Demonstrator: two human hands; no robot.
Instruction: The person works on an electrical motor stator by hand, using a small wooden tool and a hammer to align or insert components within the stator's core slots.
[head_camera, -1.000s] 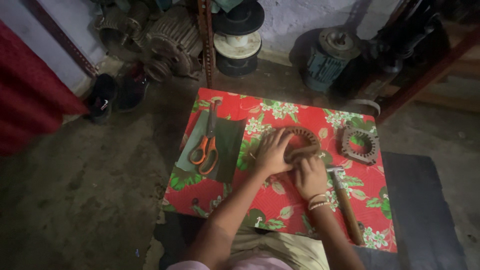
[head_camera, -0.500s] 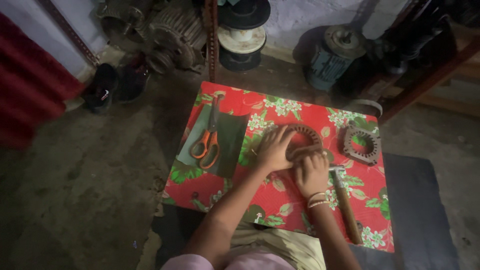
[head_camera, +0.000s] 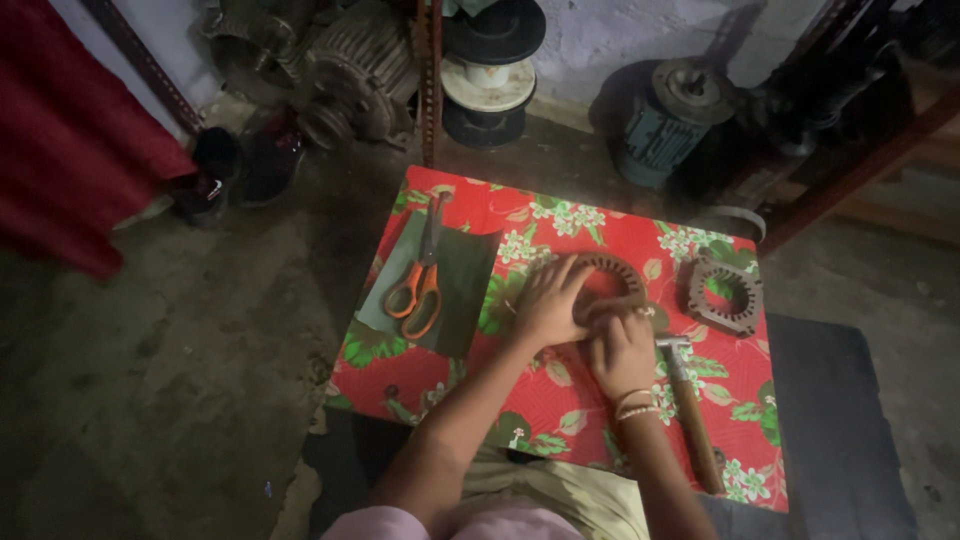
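The person sits on the floor facing a red flowered cloth (head_camera: 600, 225) spread on the ground. Both hands rest on a rusty brown metal ring (head_camera: 612, 278) lying flat on the cloth, slightly right of its centre.

Left hand (head_camera: 548, 305): laid palm down over the left part of the ring, fingers (head_camera: 572, 272) spread and curved over its rim. The hand presses on the ring rather than closing around it.

Right hand (head_camera: 622, 350): placed at the near edge of the ring, fingers bent and touching the rim. Whether they pinch something small there cannot be told, as the view is dim. The wrist carries pale bangles (head_camera: 634, 408).

Items around the hands:
- A second metal ring (head_camera: 725, 296), grey and toothed inside, lies flat to the right of the first, apart from it.
- A hammer (head_camera: 688, 400) with a wooden handle lies just right of the right hand, head pointing away from the person.
- Orange-handled scissors (head_camera: 420, 275) lie closed on a dark green sheet (head_camera: 465, 290) at the left side of the cloth, well clear of the left hand.

Beyond the cloth, against the wall: an electric motor (head_camera: 345, 75), stacked wire spools (head_camera: 490, 70) and a blue-grey motor (head_camera: 665, 120). A pair of dark shoes (head_camera: 235, 170) stands at the left, beside a red curtain (head_camera: 70, 150)
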